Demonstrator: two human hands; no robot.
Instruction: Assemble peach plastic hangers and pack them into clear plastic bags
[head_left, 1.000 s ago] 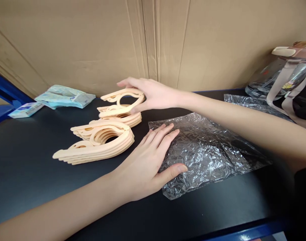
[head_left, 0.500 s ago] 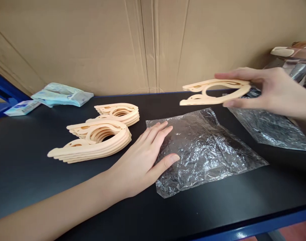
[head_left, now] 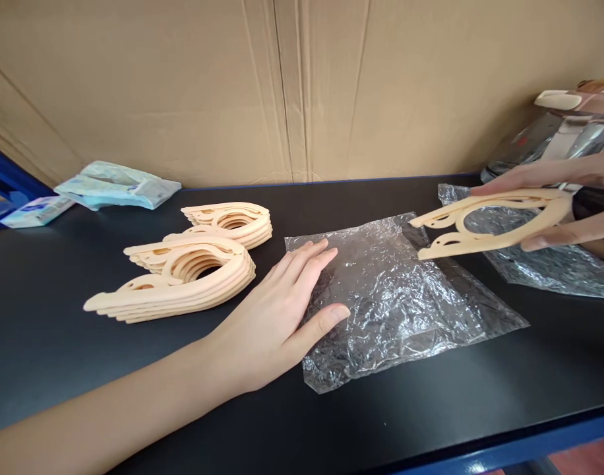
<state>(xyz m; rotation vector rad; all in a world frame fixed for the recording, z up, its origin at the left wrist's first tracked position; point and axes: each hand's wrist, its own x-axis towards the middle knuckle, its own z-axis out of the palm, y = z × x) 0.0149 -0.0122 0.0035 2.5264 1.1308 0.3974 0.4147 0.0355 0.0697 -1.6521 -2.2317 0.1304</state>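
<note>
on the black table (head_left: 430,409) your left hand (head_left: 282,310) lies flat and open on the crinkled clear bag (head_left: 401,297), thin slippery film. left of it sit stacked hangers (head_left: 183,277). your right hand (head_left: 573,198) pinches one peach hanger (head_left: 484,221) by its curved end, just over the bag's right corner; it looks light and stiff.

A matte black counter (head_left: 59,382) filled the lower view, its front edge trimmed with a blue strip (head_left: 504,448). Behind it, large sheets of brown cardboard (head_left: 134,86) stood upright as a back wall, creased with vertical folds (head_left: 287,99) near the middle. A blue metal frame (head_left: 5,181) showed at the far left. Soft, even light lay on the counter, leaving a dull sheen. A patch of reddish floor (head_left: 591,458) showed at the lower right corner.
</note>
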